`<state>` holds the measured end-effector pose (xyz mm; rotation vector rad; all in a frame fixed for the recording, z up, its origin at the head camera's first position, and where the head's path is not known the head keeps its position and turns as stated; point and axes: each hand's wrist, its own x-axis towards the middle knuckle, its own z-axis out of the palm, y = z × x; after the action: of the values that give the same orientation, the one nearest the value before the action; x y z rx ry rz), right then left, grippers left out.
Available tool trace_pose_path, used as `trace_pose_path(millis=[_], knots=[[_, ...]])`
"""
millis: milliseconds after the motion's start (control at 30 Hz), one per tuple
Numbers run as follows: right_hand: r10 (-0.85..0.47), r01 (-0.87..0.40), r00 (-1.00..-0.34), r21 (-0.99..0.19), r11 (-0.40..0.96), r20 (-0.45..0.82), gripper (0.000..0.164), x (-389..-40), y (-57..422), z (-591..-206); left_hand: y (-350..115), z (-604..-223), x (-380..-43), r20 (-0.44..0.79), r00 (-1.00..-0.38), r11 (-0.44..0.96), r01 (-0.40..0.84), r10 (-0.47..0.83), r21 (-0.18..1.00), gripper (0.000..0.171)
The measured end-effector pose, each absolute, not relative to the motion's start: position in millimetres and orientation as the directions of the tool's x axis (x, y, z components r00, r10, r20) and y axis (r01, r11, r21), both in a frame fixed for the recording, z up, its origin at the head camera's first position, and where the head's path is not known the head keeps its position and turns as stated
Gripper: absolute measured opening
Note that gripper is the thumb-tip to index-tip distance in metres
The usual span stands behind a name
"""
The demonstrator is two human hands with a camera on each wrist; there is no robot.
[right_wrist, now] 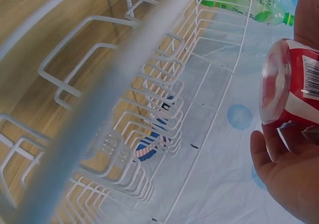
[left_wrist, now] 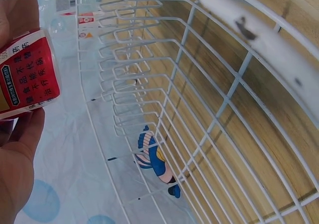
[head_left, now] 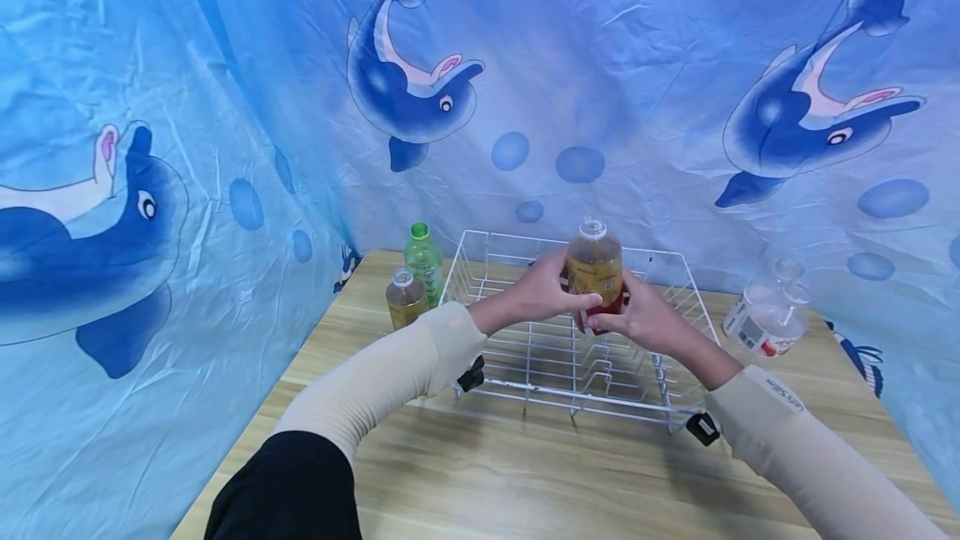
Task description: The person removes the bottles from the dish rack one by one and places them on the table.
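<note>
Both hands hold one clear plastic bottle (head_left: 595, 267) with a gold and red label, upright over the white wire dish rack (head_left: 525, 386). My left hand (head_left: 546, 286) grips its left side, thumb across the front. On the other side my right hand (head_left: 651, 313) grips it lower down, thumb also in front. The bottle's mouth is uncapped. In the left wrist view the red lower label (left_wrist: 37, 69) shows between the left fingers. The right wrist view shows the bottle's base (right_wrist: 275, 82) above the rack wires.
Left of the rack stand a green bottle (head_left: 424, 261) and a smaller amber bottle (head_left: 406, 300). Two clear bottles stand together at the right, the nearer one (head_left: 776, 325) with a white label. A blue dolphin-print curtain (head_left: 637, 90) hangs behind the wooden table (head_left: 480, 473).
</note>
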<state>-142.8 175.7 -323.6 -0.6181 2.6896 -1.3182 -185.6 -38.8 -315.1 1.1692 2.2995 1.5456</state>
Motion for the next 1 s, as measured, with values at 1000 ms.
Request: trace_pose_path(millis=[1000], knots=[[-0.330, -0.286, -0.938, -0.771, 0.569, 0.104, 0.086, -145.0, 183.0, -329.3, -85.5, -336.3, -175.7, 0.107, -0.767, 0.532, 0.531, 0.632, 0.659, 0.104]])
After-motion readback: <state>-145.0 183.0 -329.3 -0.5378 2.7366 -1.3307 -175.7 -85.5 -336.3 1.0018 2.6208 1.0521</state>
